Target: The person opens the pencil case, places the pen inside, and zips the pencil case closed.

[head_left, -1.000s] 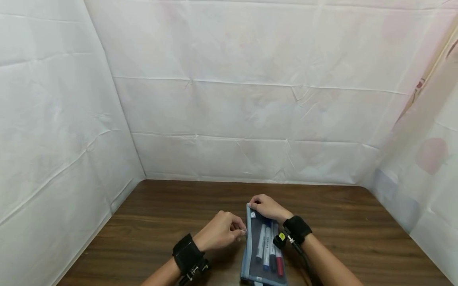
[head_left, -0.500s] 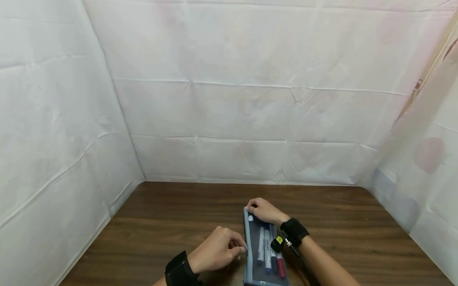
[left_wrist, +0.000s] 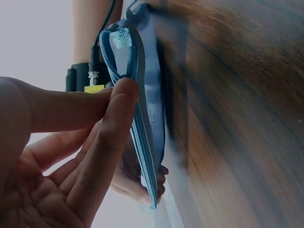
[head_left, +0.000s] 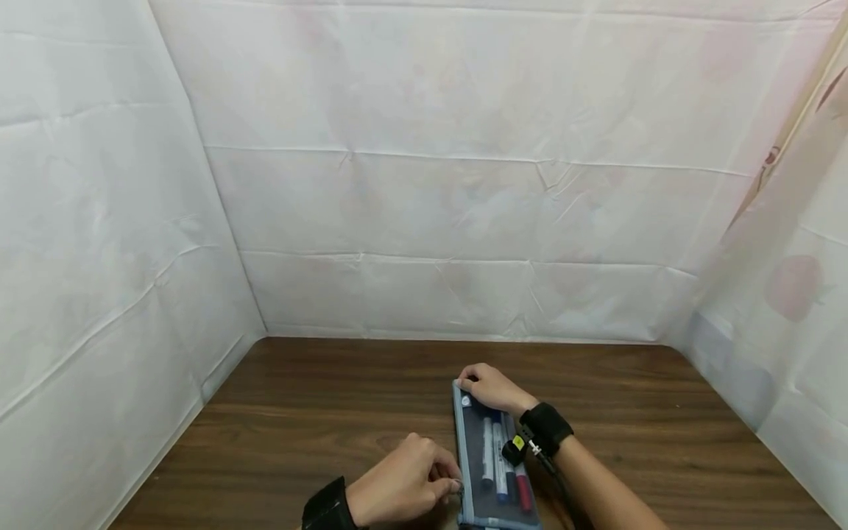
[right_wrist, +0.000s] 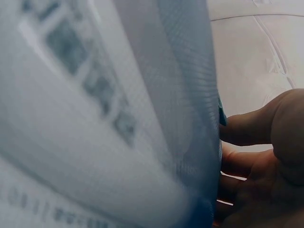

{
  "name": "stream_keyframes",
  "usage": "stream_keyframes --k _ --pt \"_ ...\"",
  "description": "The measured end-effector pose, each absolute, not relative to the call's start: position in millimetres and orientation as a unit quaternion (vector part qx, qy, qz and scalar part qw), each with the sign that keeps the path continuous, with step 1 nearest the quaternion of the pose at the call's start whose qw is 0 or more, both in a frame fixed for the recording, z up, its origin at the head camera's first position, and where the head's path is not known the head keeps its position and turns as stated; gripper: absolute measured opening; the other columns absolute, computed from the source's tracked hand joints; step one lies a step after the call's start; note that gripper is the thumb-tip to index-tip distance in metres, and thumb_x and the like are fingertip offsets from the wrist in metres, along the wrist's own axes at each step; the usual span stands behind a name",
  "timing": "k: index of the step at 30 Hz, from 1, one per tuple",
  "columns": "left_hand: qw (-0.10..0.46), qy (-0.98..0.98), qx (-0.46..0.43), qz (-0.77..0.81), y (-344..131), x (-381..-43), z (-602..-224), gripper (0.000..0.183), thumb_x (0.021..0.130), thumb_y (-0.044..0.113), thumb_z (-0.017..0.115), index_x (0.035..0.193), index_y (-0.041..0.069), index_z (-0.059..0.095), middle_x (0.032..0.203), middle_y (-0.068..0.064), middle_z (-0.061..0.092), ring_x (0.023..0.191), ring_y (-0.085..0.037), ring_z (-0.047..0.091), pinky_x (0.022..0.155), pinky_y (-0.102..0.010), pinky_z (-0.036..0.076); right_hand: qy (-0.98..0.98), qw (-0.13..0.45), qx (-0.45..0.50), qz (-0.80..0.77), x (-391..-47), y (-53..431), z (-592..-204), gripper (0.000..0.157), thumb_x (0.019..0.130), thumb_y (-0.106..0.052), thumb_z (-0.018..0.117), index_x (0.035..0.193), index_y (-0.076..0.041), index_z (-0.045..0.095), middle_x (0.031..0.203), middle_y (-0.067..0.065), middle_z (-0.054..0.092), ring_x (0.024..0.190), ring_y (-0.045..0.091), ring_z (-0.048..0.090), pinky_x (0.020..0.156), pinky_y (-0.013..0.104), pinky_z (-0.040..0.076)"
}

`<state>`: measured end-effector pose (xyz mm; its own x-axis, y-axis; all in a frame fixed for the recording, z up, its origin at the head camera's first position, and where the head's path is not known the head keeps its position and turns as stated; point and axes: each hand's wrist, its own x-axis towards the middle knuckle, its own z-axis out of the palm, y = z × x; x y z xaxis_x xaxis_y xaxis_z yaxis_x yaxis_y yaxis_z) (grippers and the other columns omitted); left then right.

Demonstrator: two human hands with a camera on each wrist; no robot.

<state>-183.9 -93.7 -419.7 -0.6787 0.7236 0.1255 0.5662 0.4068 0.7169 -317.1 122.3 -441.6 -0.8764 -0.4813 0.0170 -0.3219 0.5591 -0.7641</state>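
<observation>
A flat blue-grey pencil case [head_left: 474, 453] with see-through mesh stands near the front of the table, its zipper edge facing left. Several markers [head_left: 500, 471] show through its side, one with a red end. My left hand [head_left: 409, 478] pinches the zipper pull between thumb and index finger; the pull itself is hidden by the fingertips. In the left wrist view the zipper [left_wrist: 141, 142] is closed from the far end up to those fingertips, and a gap gapes at the near end. My right hand [head_left: 493, 389] grips the case's far top corner.
The brown wooden table [head_left: 318, 397] reaches back to a white cloth wall [head_left: 397, 294]. More white cloth hangs on the left and right sides. A black cable [head_left: 559, 478] runs down from the right wrist strap.
My left hand has slid along the case's zipper edge toward me, pinching the pull. My right hand keeps its grip on the far corner, and the case has shifted only slightly.
</observation>
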Motion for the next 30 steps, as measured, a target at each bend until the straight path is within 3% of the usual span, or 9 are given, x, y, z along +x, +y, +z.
stream_keyframes --k 8,22,30 --pt "0.139 0.825 0.356 0.417 -95.6 -182.0 -421.9 0.011 0.096 0.013 0.064 0.098 0.016 0.075 0.072 0.013 0.063 0.064 0.001 0.061 0.059 -0.018 0.049 0.879 0.103 -0.212 -0.415 -315.7 124.1 -443.8 0.022 0.106 -0.022 0.049 0.099 -0.007 0.064 0.079 0.005 0.049 0.067 0.017 0.043 0.062 0.030 0.034" --pt "0.176 0.833 0.348 0.392 -93.4 -170.8 -411.5 0.008 0.093 0.013 0.069 0.090 0.019 0.074 0.077 0.016 0.064 0.069 0.004 0.061 0.062 -0.016 0.048 0.874 0.102 -0.235 -0.413 -318.5 124.0 -446.4 0.023 0.106 -0.021 0.047 0.096 -0.007 0.063 0.073 0.002 0.043 0.061 0.016 0.038 0.060 0.028 0.034" --pt "0.179 0.823 0.395 0.366 -94.8 -167.7 -404.4 0.010 0.097 0.010 0.063 0.099 0.012 0.072 0.084 0.016 0.064 0.072 0.006 0.060 0.065 -0.014 0.048 0.877 0.101 -0.232 -0.409 -318.8 122.7 -445.4 0.023 0.106 -0.021 0.048 0.096 -0.008 0.064 0.075 0.002 0.045 0.063 0.016 0.041 0.060 0.028 0.035"
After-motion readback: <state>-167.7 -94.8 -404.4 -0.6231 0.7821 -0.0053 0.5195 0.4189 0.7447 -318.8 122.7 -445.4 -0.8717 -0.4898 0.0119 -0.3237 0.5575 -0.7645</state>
